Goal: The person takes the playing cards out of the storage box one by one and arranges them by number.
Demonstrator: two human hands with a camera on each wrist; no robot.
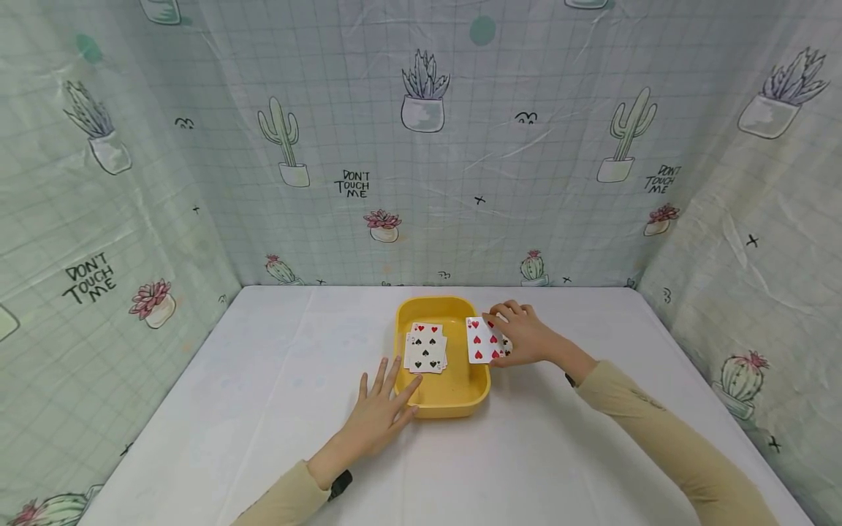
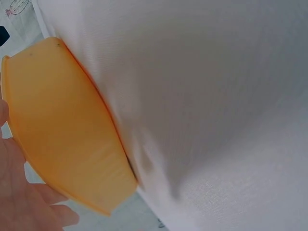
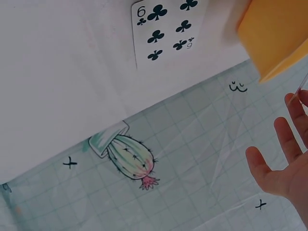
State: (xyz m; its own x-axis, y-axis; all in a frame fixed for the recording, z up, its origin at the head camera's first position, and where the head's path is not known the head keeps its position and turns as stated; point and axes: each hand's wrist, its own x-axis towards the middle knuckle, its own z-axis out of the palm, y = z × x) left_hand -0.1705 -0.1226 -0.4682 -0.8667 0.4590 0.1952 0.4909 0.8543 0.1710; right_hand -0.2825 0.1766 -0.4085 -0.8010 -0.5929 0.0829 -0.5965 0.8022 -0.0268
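My right hand (image 1: 526, 338) pinches a six of hearts playing card (image 1: 480, 342) over the right rim of a yellow tray (image 1: 444, 410). A six of clubs (image 3: 168, 31) lies face up on the table beside the tray, mostly covered by that hand in the head view. Inside the tray, at its left, sits a small loose pile of face-up cards (image 1: 426, 351) with spades and red hearts showing. My left hand (image 1: 371, 420) is spread at the tray's front-left rim, fingers straight; the left wrist view shows it against the tray's edge.
Under everything is a white-covered table (image 1: 316, 351). A cloth printed with cacti and potted plants (image 1: 421, 219) hangs behind the table and along both sides. Black bands (image 1: 340, 484) show at the cuffs of the tan sleeves (image 1: 664, 438).
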